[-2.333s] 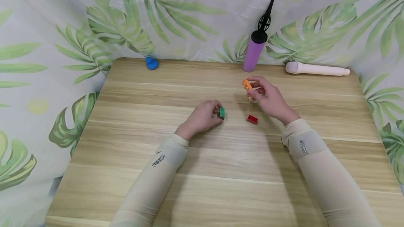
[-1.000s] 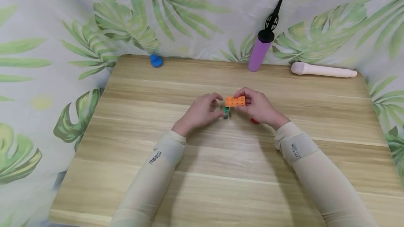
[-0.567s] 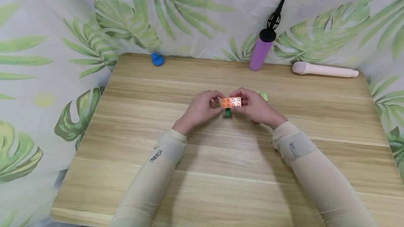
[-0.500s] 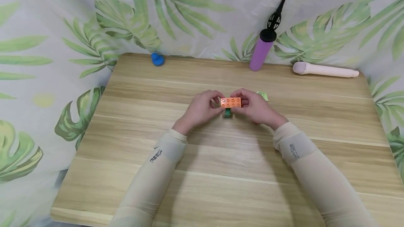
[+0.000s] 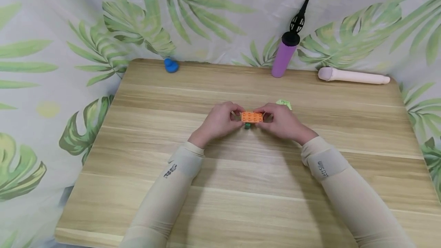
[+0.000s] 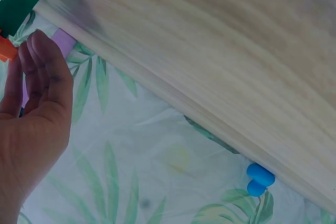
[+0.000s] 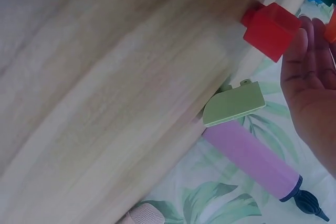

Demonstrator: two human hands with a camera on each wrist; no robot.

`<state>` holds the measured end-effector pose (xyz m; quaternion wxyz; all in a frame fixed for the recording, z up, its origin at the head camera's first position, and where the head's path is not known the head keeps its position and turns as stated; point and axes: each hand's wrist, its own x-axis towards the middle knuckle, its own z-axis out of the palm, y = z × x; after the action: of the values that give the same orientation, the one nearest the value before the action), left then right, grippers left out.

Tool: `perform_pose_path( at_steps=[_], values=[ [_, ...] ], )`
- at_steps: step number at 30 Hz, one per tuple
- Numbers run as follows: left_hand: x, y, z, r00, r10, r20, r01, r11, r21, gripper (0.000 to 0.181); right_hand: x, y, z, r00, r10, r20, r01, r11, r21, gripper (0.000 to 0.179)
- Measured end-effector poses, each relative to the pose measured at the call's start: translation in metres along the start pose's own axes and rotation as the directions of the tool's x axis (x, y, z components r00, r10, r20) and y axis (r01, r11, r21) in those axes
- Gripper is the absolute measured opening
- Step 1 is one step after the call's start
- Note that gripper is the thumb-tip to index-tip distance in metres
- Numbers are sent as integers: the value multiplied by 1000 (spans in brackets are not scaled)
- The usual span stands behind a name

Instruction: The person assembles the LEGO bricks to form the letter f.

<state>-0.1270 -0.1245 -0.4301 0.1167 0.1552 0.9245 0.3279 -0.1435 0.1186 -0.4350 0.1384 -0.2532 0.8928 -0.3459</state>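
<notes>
In the head view, an orange toy building brick (image 5: 252,117) with studs lies across a green brick (image 5: 247,126), which shows only at its near end. Whether the two are joined cannot be told. My left hand (image 5: 220,121) pinches the orange brick's left end between thumb and fingers. At the right end, my right hand (image 5: 284,121) pinches it likewise. A red brick (image 7: 273,30) appears beside the right hand in the right wrist view; that hand hides it from the head view. Behind the right hand lies a light green piece (image 5: 284,104).
Along the back of the wooden table (image 5: 155,171) are a blue rubber-duck-like toy (image 5: 170,65), a purple hand pump (image 5: 284,56) with a black nozzle, and a pale pink toy microphone (image 5: 355,75). Leaf-patterned cloth (image 5: 206,22) hangs behind.
My right hand has brought the orange brick leftward over the green one and then lower. My left hand has let go of the green brick and taken the orange brick's left end.
</notes>
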Motion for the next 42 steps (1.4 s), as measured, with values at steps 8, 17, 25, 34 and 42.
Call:
perform_pose_path(
  at_steps=[8, 17, 25, 34, 42],
  values=[
    [0, -4, 1, 1000, 6, 23, -6, 1000, 5, 37, 0, -1, -2, 1000, 7, 20, -7, 1000, -27, 43],
    [0, -3, -1, 999, 6, 42, -7, 1000, 12, 38, -1, -3, -1, 999, 13, 29, -12, 999, -33, 43],
    [0, -4, -2, 999, 17, 51, -17, 1000, 5, 37, -2, -3, -1, 999, 17, 36, -16, 1000, -22, 42],
    [-1, -4, -3, 998, 14, 56, -14, 1000, 0, 36, 0, -2, 1, 1000, -5, 31, 6, 999, -40, 40],
    [0, -5, -3, 998, 8, 56, -9, 1000, 12, 36, 0, 0, 1, 999, -20, 32, 21, 999, -26, 40]
  ],
)
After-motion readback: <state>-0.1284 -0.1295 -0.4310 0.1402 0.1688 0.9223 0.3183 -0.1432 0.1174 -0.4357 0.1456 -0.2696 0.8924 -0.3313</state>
